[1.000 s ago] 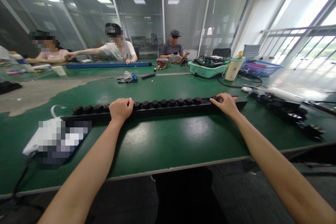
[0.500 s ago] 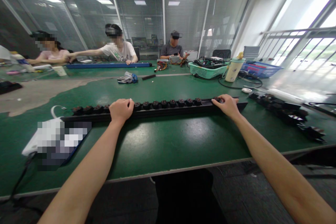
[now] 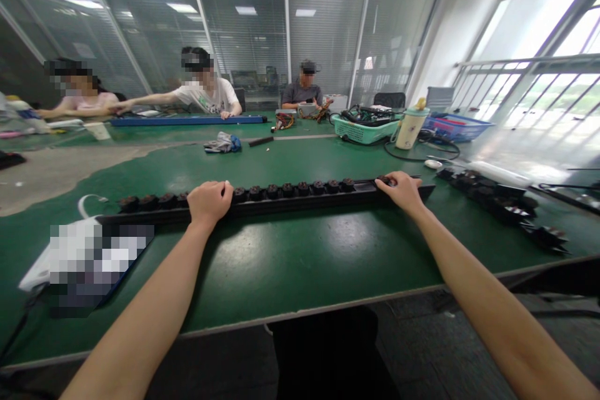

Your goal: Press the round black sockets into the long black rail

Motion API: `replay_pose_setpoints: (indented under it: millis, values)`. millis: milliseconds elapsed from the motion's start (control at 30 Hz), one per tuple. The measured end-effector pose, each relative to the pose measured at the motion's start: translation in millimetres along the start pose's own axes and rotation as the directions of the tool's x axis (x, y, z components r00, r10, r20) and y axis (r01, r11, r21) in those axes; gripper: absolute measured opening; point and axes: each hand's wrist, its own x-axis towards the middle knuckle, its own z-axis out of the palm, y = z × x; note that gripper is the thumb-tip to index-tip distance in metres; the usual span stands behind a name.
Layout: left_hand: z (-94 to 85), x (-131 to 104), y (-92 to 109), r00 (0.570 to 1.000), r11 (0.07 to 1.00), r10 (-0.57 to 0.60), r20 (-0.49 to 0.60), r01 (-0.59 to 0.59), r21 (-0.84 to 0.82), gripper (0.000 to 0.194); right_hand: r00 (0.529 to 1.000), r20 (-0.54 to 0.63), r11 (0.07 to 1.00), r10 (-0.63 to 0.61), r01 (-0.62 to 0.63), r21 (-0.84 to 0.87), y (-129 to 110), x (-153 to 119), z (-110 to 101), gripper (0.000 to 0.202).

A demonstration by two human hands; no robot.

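A long black rail lies across the green table, with a row of round black socket-like modules set along its top. My left hand is closed round the rail, left of the middle, hiding part of the row. Near the rail's right end, my right hand pinches a dark socket-like module, mostly covered by the fingers. Between this module and the row, a stretch of the rail's channel shows without modules. More black modules lie in a loose strip on the table to the right.
A white box and a phone-like slab lie at the left. Farther back are a cloth, a green basket of cables, a cup and a blue basket. Several people sit opposite, one touching a blue bar.
The view has shifted slightly, so everything sits a little farther left. Both hands keep the same places on the rail; the right fingers have barely moved at the module.
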Motion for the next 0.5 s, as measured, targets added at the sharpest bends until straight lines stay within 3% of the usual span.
replay_pose_setpoints:
  millis: [500]
  values:
    - [0.4,0.3,-0.1,1.000,1.000,-0.017,-0.007,0.017,-0.026,0.057,1.000,0.007,1.000,0.016,-0.016,0.000,-1.9,0.2,-1.7,0.054]
